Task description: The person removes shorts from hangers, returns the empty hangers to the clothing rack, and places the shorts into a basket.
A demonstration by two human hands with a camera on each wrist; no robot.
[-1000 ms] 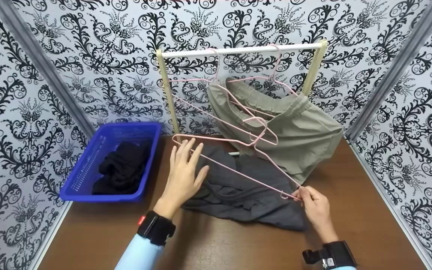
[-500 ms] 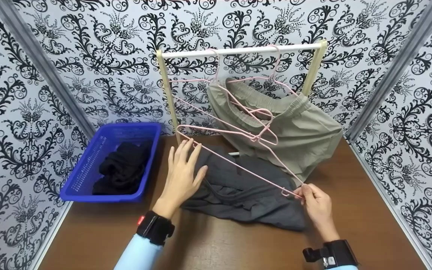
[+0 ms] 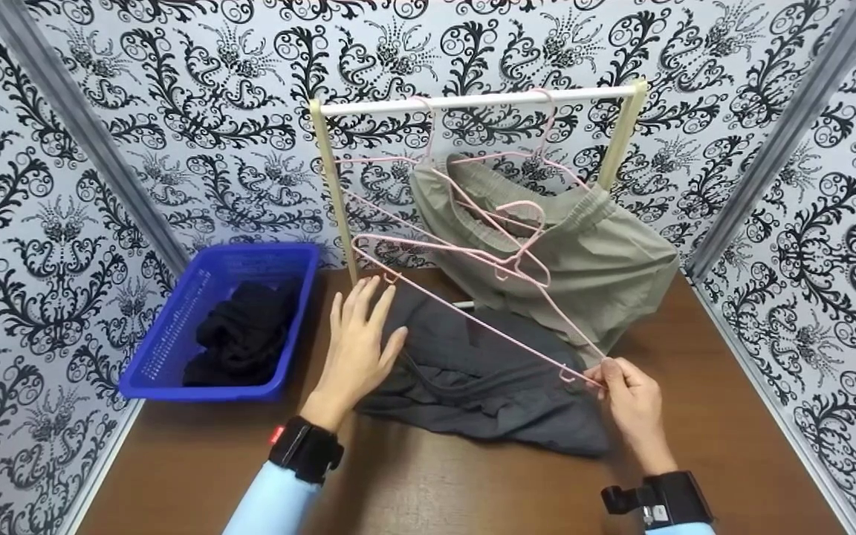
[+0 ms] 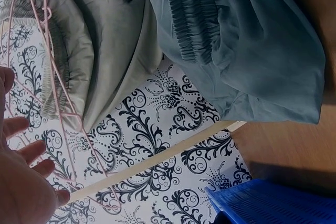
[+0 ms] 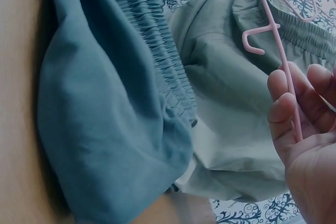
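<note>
My right hand (image 3: 632, 405) pinches one end of a pink clothes hanger (image 3: 502, 333), which is held slanted with its hook toward the rack. In the right wrist view, the thumb and fingers close round the hanger's thin rod (image 5: 283, 59), near a small side hook. My left hand (image 3: 354, 353) hovers by the hanger's other end, fingers spread and holding nothing. Below the hanger lies a dark grey garment (image 3: 487, 409), crumpled on the table; its gathered elastic waistband (image 4: 194, 19) shows in the left wrist view.
Behind stands a small clothes rack (image 3: 487, 102) with two pink hangers on its rail. Greenish-grey elastic-waist shorts (image 3: 606, 275) hang from it. At left, a blue basket (image 3: 205, 391) contains black cloth (image 3: 242, 334). Patterned walls (image 3: 227, 148) enclose the brown table (image 3: 443, 490).
The hanger has risen and tilted back toward the rack, its left end now above my left fingertips. My right hand has moved slightly up with it; my left hand has drawn slightly down and left.
</note>
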